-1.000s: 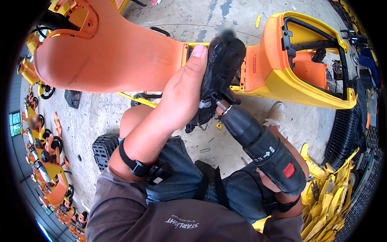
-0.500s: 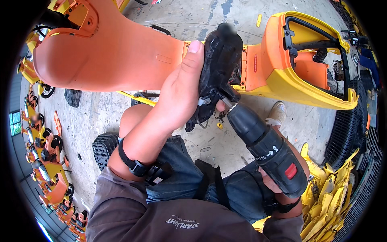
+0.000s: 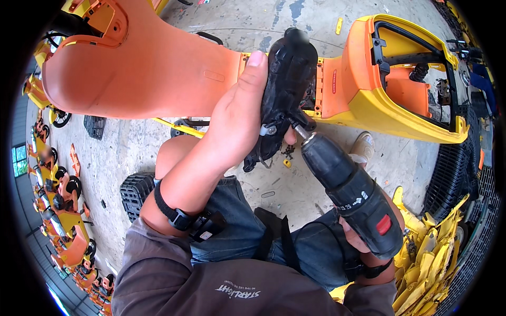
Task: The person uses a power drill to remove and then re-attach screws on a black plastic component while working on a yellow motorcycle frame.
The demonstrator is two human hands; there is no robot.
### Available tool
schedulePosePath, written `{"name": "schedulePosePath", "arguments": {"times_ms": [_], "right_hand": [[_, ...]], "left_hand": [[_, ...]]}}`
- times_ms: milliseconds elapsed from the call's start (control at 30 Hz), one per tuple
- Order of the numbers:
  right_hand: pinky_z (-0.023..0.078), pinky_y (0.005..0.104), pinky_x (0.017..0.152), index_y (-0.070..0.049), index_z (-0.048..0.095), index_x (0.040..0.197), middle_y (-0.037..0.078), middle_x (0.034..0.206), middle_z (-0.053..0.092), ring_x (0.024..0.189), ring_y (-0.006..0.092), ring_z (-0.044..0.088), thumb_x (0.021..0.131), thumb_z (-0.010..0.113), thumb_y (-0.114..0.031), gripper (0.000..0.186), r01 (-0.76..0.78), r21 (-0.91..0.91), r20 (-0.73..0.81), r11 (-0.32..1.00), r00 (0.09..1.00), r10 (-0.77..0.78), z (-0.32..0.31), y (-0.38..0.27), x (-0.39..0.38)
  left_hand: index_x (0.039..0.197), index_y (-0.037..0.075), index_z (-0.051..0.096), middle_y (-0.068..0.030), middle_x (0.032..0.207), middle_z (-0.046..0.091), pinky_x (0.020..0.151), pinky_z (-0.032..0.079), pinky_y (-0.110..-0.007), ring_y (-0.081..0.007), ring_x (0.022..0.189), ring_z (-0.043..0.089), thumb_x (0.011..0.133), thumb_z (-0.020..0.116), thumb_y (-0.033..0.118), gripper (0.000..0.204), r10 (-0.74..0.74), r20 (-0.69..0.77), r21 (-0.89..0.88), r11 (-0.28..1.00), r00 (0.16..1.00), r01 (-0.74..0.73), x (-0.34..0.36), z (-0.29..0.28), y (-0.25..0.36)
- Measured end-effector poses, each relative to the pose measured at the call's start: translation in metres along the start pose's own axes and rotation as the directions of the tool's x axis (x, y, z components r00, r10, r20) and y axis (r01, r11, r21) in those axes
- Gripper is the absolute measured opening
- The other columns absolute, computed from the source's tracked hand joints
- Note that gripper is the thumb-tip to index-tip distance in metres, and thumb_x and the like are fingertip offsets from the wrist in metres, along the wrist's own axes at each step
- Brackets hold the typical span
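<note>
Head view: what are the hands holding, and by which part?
The left hand holds the elongated black part by its left side. The right hand holds the black drill, apparently by its handle, hidden underneath.

White print on a shirt [image 3: 195, 282] and a power drill [image 3: 342, 181]; a red strip [image 3: 334, 82] on an orange panel [image 3: 328, 100].
The dark shirt carries large stylised lettering [image 3: 238, 293] beside a smaller line of words; the drill's black collar [image 3: 354, 199] bears small numerals and a pictogram; the upright strip's faint characters are too small to read.
</note>
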State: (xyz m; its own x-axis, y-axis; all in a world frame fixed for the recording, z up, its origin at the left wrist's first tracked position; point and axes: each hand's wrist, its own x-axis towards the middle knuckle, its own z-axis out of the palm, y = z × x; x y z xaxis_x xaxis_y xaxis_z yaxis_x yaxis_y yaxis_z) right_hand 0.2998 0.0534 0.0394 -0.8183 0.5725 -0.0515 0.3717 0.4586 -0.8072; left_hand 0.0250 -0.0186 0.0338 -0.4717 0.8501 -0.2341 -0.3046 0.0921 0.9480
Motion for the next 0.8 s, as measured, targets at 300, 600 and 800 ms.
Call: {"name": "schedulePosePath", "arguments": {"times_ms": [300, 600, 800], "right_hand": [[0.053, 0.0311, 0.073, -0.001, 0.061, 0.117, 0.009, 0.092, 0.071, 0.080, 0.0234, 0.070, 0.061, 0.084, -0.019, 0.063, 0.140, -0.030, 0.049, 0.990, 0.989, -0.139, -0.004, -0.008, 0.016], [0.053, 0.0316, 0.076, 0.000, 0.059, 0.118, 0.009, 0.094, 0.071, 0.082, 0.0229, 0.070, 0.061, 0.085, -0.020, 0.066, 0.155, -0.043, 0.038, 0.987, 0.987, -0.153, -0.003, -0.007, 0.014], [0.053, 0.0306, 0.074, 0.000, 0.060, 0.118, 0.008, 0.091, 0.071, 0.080, 0.0215, 0.070, 0.060, 0.087, -0.020, 0.067, 0.098, 0.047, 0.024, 0.994, 0.995, -0.100, 0.000, -0.006, 0.013]], "left_hand": [[0.110, 0.001, 0.058, -0.0120, 0.089, 0.064, 0.059, 0.055, -0.029, -0.0180, 0.067, 0.065, 0.101, 0.024, 0.053, 0.062, -0.073, 0.005, -0.214, 0.974, 0.997, 0.072, 0.004, 0.001, -0.006], [0.110, 0.002, 0.058, -0.0104, 0.091, 0.065, 0.061, 0.056, -0.030, -0.0178, 0.070, 0.066, 0.102, 0.024, 0.051, 0.060, -0.118, 0.009, -0.315, 0.942, 0.993, 0.114, 0.005, 0.003, -0.007], [0.108, 0.002, 0.059, -0.0099, 0.091, 0.064, 0.061, 0.056, -0.030, -0.0177, 0.070, 0.066, 0.102, 0.024, 0.052, 0.061, -0.131, -0.024, -0.306, 0.945, 0.991, 0.118, 0.006, 0.005, -0.008]]}}
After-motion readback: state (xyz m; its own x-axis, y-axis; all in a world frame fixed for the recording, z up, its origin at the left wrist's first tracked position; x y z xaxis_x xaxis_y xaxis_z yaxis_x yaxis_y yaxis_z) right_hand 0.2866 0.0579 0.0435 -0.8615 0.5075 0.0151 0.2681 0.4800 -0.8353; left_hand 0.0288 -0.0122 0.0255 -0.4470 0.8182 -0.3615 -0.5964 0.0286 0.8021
